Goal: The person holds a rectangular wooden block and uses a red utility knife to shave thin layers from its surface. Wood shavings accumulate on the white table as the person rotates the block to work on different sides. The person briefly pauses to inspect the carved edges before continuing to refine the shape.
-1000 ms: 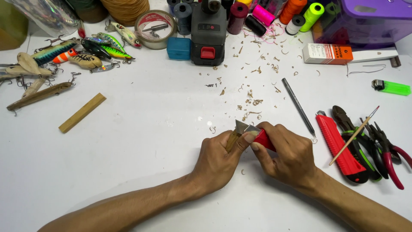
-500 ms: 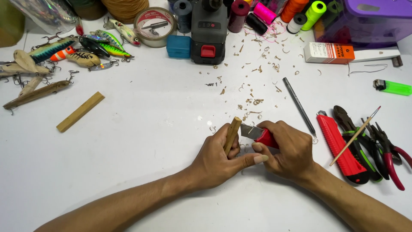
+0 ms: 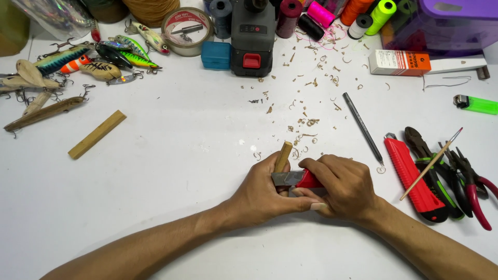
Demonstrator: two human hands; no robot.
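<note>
Matt wooden stick (image 3: 283, 155), metal-bladed red plastic knife (image 3: 298, 179), smooth white table (image 3: 171, 171).

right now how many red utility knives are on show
2: one red utility knife is gripped in the right hand, blade against the small wooden stick; another red utility knife lies beside the pliers.

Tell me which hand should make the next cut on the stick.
Right, probably. The right hand already grips the red knife, its blade lying against the stick. The left hand is wrapped round the stick's lower end, holding it upright, so it is better kept as the steadying grip.
</note>
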